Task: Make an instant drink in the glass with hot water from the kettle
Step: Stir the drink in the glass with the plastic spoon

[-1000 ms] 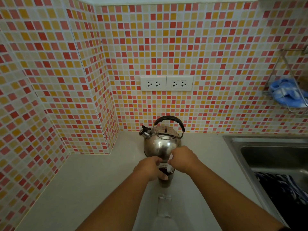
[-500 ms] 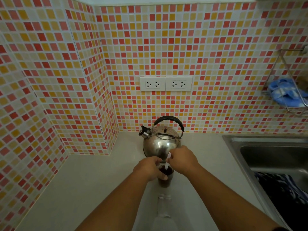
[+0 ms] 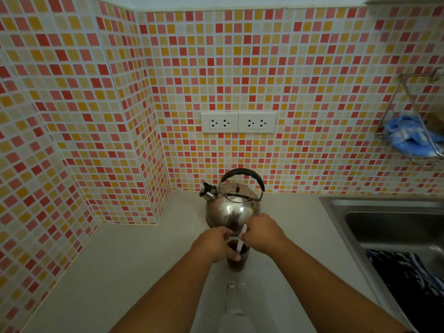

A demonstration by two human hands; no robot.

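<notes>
A clear glass holding dark brown drink stands on the pale counter just in front of the steel kettle. My left hand wraps around the glass's left side and rim. My right hand pinches a thin white stirrer whose lower end dips into the drink. The kettle stands upright with its black handle raised and its spout pointing left. The glass's far rim is partly hidden by my fingers.
A steel sink lies to the right with dark cloth in its basin. A wire rack with a blue cloth hangs on the tiled wall. Two white sockets sit above the kettle. A small clear wrapper lies near me.
My right hand has lifted slightly and shifted the white stirrer inside the glass. My left hand keeps its hold on the glass, and the kettle has not moved.
</notes>
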